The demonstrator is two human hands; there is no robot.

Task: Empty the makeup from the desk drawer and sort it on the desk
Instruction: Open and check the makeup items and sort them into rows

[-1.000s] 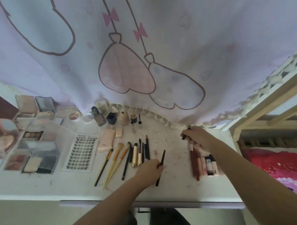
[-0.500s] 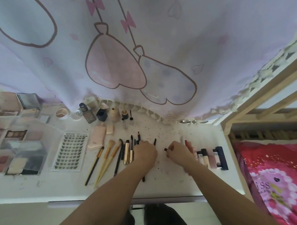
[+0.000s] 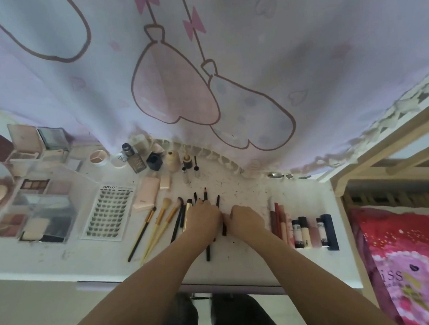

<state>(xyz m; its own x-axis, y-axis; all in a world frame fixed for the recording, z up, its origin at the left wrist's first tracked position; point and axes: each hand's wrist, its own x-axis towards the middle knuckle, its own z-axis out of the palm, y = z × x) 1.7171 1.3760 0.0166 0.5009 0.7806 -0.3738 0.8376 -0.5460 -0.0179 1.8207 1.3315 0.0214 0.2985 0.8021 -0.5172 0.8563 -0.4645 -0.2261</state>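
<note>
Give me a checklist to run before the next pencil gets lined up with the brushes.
1. Left hand on the pencils: ok, it rests over them.
2. Right hand grip: cannot tell what its curled fingers hold.
3. Brushes lying side by side: ok.
4. Lipsticks kept apart to the right: ok.
5. Desk surface clean: not ok, dark specks show.

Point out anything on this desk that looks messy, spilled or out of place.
Dark specks and crumbs are scattered over the white desk between the pencils and the curtain, like spilled powder or shavings. The rest lies in tidy rows; one black pencil sticks out nearer the front edge than its neighbours.
</note>
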